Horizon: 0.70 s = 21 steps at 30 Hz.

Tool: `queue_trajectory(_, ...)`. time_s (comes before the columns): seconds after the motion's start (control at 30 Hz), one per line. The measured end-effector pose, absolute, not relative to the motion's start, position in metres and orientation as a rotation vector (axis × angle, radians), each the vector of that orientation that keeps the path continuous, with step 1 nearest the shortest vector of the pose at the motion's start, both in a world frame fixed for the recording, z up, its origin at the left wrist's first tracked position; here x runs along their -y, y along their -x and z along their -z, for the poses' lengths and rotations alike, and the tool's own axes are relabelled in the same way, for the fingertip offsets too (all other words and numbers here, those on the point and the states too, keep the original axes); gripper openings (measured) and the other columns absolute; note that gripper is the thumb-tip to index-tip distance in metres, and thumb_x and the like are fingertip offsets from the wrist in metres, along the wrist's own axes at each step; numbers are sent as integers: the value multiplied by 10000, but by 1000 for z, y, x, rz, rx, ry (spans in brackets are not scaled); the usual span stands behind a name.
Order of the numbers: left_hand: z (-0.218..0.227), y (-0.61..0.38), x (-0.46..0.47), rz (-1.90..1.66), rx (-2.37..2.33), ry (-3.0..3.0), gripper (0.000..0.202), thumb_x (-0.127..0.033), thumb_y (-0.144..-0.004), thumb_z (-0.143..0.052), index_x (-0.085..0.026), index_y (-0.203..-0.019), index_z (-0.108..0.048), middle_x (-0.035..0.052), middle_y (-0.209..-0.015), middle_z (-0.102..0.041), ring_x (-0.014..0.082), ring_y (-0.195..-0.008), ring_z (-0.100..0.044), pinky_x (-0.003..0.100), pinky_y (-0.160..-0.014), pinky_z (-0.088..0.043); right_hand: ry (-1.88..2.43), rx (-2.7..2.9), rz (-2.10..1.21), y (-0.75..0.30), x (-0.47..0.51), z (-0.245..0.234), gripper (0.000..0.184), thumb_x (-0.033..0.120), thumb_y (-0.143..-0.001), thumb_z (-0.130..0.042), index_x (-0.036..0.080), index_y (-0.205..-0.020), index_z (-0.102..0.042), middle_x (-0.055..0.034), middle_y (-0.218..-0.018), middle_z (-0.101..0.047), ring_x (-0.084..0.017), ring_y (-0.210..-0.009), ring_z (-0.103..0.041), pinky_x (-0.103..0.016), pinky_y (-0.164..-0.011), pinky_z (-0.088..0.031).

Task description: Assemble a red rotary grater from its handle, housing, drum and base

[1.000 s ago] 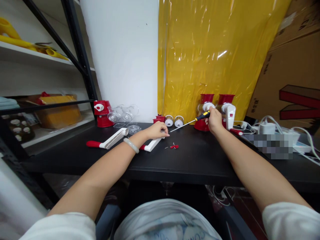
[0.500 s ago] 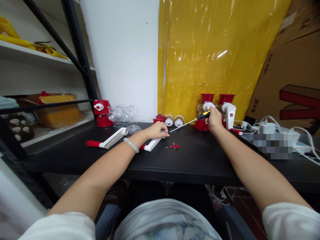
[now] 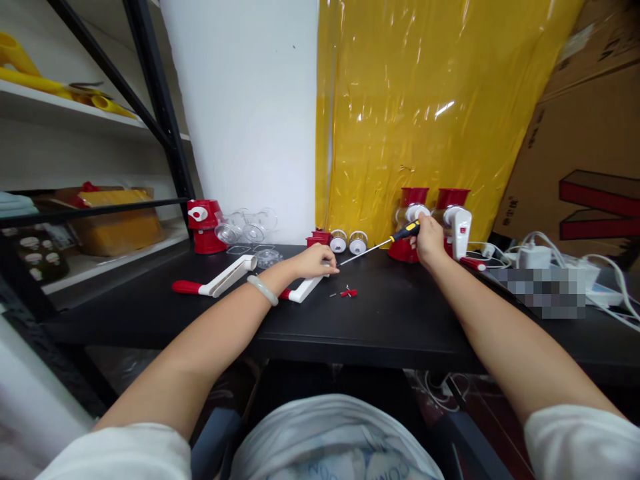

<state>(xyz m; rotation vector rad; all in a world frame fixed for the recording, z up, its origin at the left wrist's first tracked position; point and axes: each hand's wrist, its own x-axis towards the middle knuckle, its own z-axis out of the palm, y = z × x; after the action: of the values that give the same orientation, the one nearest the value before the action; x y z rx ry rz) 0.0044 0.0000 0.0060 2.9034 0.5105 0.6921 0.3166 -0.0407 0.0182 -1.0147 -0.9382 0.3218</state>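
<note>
My right hand (image 3: pixel 431 239) is wrapped round the black and yellow handle of a screwdriver (image 3: pixel 370 251). Its shaft slopes down to the left, and the tip meets the fingertips of my left hand (image 3: pixel 321 261). Those fingers are pinched together; whatever small thing they grip is hidden. Under my left hand lies a white crank handle (image 3: pixel 306 290) with a red grip, partly covered by the wrist. Small red parts (image 3: pixel 349 293) and a little metal pin (image 3: pixel 333 295) lie on the black table just in front. Another white crank handle (image 3: pixel 230 277) with a red grip lies left of my forearm.
Two red grinder bodies (image 3: pixel 415 195) stand behind my right hand, one with a crank fitted. Two white drums (image 3: pixel 358 243) sit at the back. At left are another red body (image 3: pixel 209 241) and clear plastic parts (image 3: pixel 245 227). Cables and chargers (image 3: pixel 535 257) lie right.
</note>
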Motion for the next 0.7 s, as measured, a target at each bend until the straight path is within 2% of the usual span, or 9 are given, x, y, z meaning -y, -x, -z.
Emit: queue_trajectory(0.7, -4, -4, -4, -683, -527, -2911, 176, -333, -770, -697, -162, -733, -714, 59, -859, -692, 162, -832, -618, 277, -824, -440, 967, 952, -340, -312, 43, -21, 313, 504, -807, -554, 205, -720, -523, 50, -433, -499, -103, -315, -450, -206, -280, -316)
